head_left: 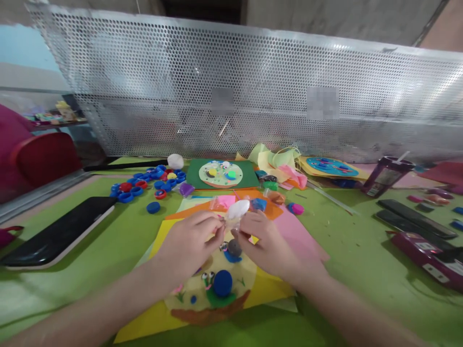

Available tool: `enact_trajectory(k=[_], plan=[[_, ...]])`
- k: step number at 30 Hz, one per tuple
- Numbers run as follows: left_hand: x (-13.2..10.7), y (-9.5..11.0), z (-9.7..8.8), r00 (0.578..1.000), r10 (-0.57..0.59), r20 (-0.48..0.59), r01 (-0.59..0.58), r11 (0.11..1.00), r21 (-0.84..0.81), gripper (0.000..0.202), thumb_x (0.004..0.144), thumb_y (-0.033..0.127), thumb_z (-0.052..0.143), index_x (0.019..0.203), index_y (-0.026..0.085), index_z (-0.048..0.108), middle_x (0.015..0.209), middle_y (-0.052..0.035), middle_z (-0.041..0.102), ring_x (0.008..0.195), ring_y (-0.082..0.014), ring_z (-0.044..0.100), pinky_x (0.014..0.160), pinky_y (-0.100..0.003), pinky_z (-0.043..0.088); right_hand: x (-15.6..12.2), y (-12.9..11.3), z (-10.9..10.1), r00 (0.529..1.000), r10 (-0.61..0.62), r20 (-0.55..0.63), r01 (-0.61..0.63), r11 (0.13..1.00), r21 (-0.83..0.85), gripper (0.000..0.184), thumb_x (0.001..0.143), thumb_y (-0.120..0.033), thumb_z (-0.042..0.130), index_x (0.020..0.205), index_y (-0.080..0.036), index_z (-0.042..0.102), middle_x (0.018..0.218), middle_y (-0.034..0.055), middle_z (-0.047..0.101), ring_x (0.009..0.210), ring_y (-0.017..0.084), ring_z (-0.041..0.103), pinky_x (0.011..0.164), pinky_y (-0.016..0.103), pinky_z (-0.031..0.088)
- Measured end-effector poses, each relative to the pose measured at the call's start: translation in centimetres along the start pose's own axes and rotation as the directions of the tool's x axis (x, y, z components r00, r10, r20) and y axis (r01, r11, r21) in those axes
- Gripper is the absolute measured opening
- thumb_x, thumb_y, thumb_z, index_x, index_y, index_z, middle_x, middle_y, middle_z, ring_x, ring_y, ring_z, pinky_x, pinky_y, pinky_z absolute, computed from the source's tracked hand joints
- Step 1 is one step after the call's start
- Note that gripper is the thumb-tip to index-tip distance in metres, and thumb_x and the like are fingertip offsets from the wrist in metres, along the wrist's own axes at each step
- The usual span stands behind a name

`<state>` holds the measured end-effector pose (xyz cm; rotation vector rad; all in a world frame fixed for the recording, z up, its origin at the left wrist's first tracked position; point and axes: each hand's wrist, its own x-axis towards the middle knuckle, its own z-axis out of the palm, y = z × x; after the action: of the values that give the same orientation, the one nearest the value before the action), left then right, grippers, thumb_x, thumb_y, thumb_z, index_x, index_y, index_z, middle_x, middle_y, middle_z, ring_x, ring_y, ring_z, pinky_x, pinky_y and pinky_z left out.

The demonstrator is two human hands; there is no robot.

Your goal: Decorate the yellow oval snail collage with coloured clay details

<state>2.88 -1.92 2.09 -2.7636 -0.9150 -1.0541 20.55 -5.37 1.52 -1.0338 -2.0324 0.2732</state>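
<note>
My left hand (190, 243) and my right hand (265, 241) meet over a yellow sheet (269, 289), fingers pinched together on a small clear bag holding a white lump of clay (238, 209). Under my hands lies a round craft picture (202, 289) with a blue clay ball (222, 283) on green, googly eyes, and a grey clay blob (235, 247) on a blue piece. Both hands grip the bag's lower edge.
A black tablet (60, 233) lies at left. Blue and red bottle caps (144, 185) and a white clay ball (175, 161) sit behind it. Coloured paper sheets (278, 166), a green board with a round craft (221, 174), a purple cup (385, 176) and phones (415, 217) lie around. A perforated metal screen (253, 86) closes the back.
</note>
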Motion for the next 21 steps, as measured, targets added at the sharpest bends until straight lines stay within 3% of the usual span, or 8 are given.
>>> enact_trajectory(k=[5,9,12,14,16,18,21], plan=[[0.5,0.9,-0.4,1.000,-0.013,-0.005,0.013,1.000,-0.008,0.022,0.084,0.019,0.039,0.068,0.020,0.053,0.073,-0.0002,0.063,0.067,-0.0123,0.060,0.062,-0.023,0.050,0.3,-0.7,0.2,0.996,-0.016,-0.082,0.016,1.000,0.003,0.027,0.073,-0.009,0.038,0.055,-0.020,0.021,0.052,-0.0050,0.030,0.052,0.010,0.031,0.053,0.024,0.027],[1.2,0.8,-0.9,0.999,-0.014,-0.046,0.014,1.000,0.015,0.022,0.083,0.019,0.039,0.064,0.020,0.050,0.069,0.0011,0.059,0.064,-0.0113,0.057,0.062,-0.022,0.048,0.3,-1.0,0.0,0.996,-0.028,-0.080,0.027,1.000,-0.014,0.024,0.072,-0.010,0.037,0.055,-0.021,0.023,0.051,-0.0045,0.033,0.053,0.010,0.033,0.056,0.025,0.029],[1.9,0.0,-1.7,0.989,-0.106,-0.104,0.112,0.992,0.055,0.020,0.082,0.023,0.042,0.064,0.020,0.050,0.072,0.0009,0.060,0.069,-0.0130,0.058,0.063,-0.023,0.048,0.0,-1.3,-0.3,0.999,-0.007,-0.035,0.006,0.999,-0.042,0.022,0.071,-0.010,0.040,0.055,-0.020,0.030,0.052,-0.0046,0.038,0.053,0.010,0.035,0.061,0.026,0.031],[2.0,-0.3,-1.9,0.959,-0.189,-0.212,0.201,0.979,0.037,0.017,0.081,0.024,0.046,0.065,0.020,0.051,0.073,0.0000,0.060,0.070,-0.0133,0.059,0.059,-0.022,0.048,-0.2,-1.5,-0.4,1.000,0.030,-0.007,-0.030,0.998,-0.053,0.020,0.073,-0.009,0.041,0.057,-0.020,0.036,0.053,-0.0047,0.043,0.053,0.009,0.038,0.059,0.025,0.032],[1.8,-0.2,-1.8,0.974,-0.173,-0.144,0.173,0.985,-0.014,0.017,0.082,0.024,0.046,0.067,0.020,0.052,0.074,0.0009,0.062,0.070,-0.0129,0.060,0.061,-0.022,0.050,-0.3,-1.6,-0.4,0.997,0.079,0.022,-0.078,0.996,-0.049,0.018,0.077,-0.014,0.045,0.061,-0.020,0.040,0.055,-0.0047,0.047,0.052,0.009,0.041,0.055,0.022,0.032],[1.2,0.2,-1.3,0.995,-0.079,-0.062,0.073,0.992,-0.103,0.016,0.083,0.022,0.046,0.069,0.021,0.053,0.075,0.0015,0.063,0.070,-0.0116,0.060,0.060,-0.020,0.050,-0.3,-1.5,-0.3,0.990,0.133,0.054,-0.132,0.991,-0.032,0.017,0.082,-0.023,0.046,0.065,-0.020,0.044,0.058,-0.0042,0.050,0.052,0.009,0.044,0.052,0.021,0.031],[0.4,0.8,-0.4,0.999,-0.019,-0.036,0.012,0.982,-0.190,0.011,0.084,0.018,0.048,0.076,0.020,0.055,0.083,0.0001,0.064,0.076,-0.0115,0.062,0.064,-0.020,0.051,-0.3,-1.2,-0.1,0.979,0.190,0.071,-0.189,0.982,-0.028,0.024,0.088,-0.030,0.039,0.068,-0.020,0.045,0.062,-0.0019,0.053,0.056,0.010,0.046,0.052,0.022,0.031]])
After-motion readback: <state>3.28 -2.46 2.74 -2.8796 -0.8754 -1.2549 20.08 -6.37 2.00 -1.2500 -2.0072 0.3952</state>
